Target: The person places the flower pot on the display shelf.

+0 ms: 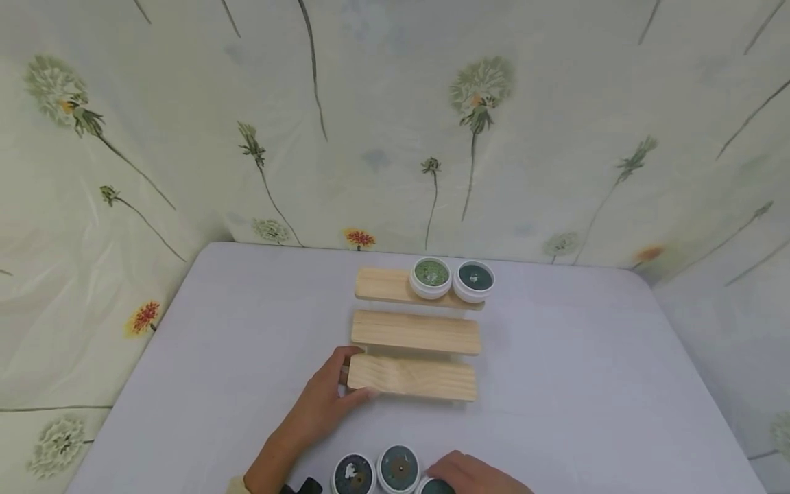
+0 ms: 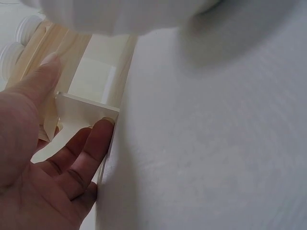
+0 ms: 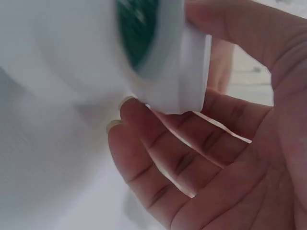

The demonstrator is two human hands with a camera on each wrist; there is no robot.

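A three-tier stand has pale wooden planks; its front plank [image 1: 413, 379] is the nearest, below the middle plank [image 1: 416, 333] and the rear plank [image 1: 382, 283]. My left hand [image 1: 317, 405] grips the stand's left end, thumb on the front plank, fingers by a white side support [image 2: 86, 109]. At the near edge of the head view, my right hand [image 1: 474, 475] holds a white round jar [image 3: 175, 88] with a dark green top. Its thumb and fingers are on opposite sides of the jar. Two similar jars, one speckled [image 1: 354, 475] and one grey-green [image 1: 398, 468], stand to its left.
On the rear plank's right part sit a light green jar [image 1: 431, 274] and a dark green jar [image 1: 474, 280]. The stand is on a white-covered table [image 1: 568, 384]. Behind the table hangs a dandelion-printed curtain [image 1: 382, 123]. A small black object [image 1: 308, 486] lies near the left wrist.
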